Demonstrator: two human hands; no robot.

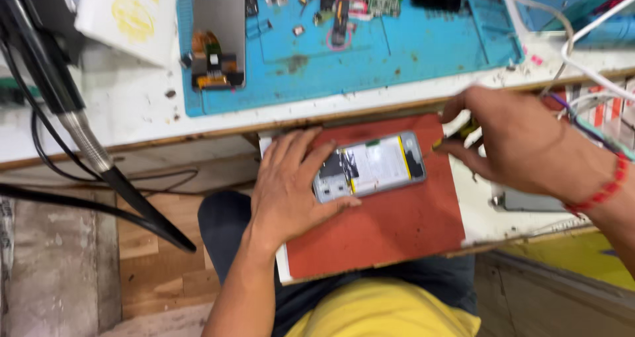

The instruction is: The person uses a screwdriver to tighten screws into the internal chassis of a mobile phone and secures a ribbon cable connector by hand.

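An opened smartphone (374,166) lies back side up on a red-brown mat (390,224), its battery and boards showing. My left hand (291,185) rests flat on the mat and steadies the phone's left end with fingers and thumb. My right hand (516,142) grips a small yellow-and-black screwdriver (456,133), whose tip points at the phone's right end. The tool's handle is mostly hidden in my fist.
A blue work mat (397,52) on the white bench holds a detached phone screen (218,33) and several small boards and parts. A black flexible arm (79,128) stands at the left. White cables (582,52) trail at the right. My lap is below the pull-out shelf.
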